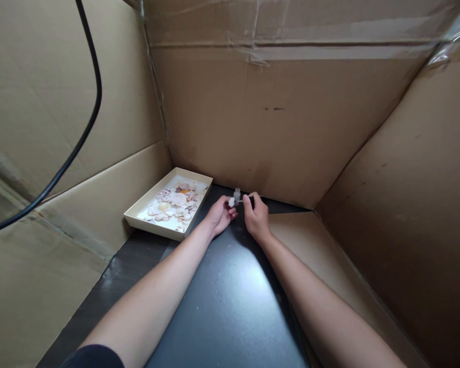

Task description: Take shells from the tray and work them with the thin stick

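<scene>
Between the fingers of my left hand point(221, 215) is a small white shell point(232, 202). My right hand point(256, 215) is closed on a thin pale stick point(242, 201), whose tip reaches toward the shell. Just behind the shell stands a small translucent bottle point(236, 194), near the back cardboard wall. To the left of my left hand lies a shallow cream box point(155, 226) holding several shells point(178, 199) in white, orange and reddish tones.
A dark grey table point(214, 301) lies under my forearms. Cardboard walls point(245, 128) rise at the back and both sides. A black cable point(95, 97) hangs at the upper left. A flat cardboard piece point(310, 240) lies at the right.
</scene>
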Demonstrator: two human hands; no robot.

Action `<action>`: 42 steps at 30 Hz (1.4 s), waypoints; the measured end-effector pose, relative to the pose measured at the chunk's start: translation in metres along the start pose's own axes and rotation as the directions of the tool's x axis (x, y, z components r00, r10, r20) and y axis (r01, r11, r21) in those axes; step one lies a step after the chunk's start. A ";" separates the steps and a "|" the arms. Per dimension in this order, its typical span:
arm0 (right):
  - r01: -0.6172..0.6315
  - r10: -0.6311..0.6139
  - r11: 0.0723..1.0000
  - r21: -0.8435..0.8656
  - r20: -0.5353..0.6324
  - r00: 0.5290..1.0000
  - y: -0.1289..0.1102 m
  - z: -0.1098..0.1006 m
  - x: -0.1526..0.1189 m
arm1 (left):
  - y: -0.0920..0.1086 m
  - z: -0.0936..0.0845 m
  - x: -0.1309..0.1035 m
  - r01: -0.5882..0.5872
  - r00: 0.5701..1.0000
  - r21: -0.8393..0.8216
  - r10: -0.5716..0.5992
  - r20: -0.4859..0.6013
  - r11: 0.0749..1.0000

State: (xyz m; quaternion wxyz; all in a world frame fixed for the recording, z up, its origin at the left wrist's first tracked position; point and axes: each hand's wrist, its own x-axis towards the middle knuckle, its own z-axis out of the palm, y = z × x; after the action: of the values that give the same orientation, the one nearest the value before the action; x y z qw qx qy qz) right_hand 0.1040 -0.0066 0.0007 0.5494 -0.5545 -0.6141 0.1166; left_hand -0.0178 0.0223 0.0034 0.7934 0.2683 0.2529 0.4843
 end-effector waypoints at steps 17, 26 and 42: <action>0.023 -0.023 1.000 0.005 0.024 0.999 -0.003 0.000 -0.001 | -0.001 0.000 0.001 0.000 1.000 0.000 0.000 0.006 1.000; 0.023 -0.020 0.999 -0.045 0.061 0.998 -0.005 -0.002 -0.001 | -0.001 0.000 0.001 -0.009 1.000 -0.001 0.009 0.008 1.000; 0.008 -0.008 1.000 0.010 0.043 0.999 -0.004 -0.001 -0.002 | -0.001 0.000 0.000 -0.006 1.000 0.003 0.006 0.012 1.000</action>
State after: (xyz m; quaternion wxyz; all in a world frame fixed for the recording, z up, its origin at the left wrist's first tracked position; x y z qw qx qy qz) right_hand 0.1022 -0.0095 0.0027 0.5393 -0.5467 -0.6274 0.1291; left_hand -0.0173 0.0222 0.0029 0.7931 0.2732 0.2483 0.4845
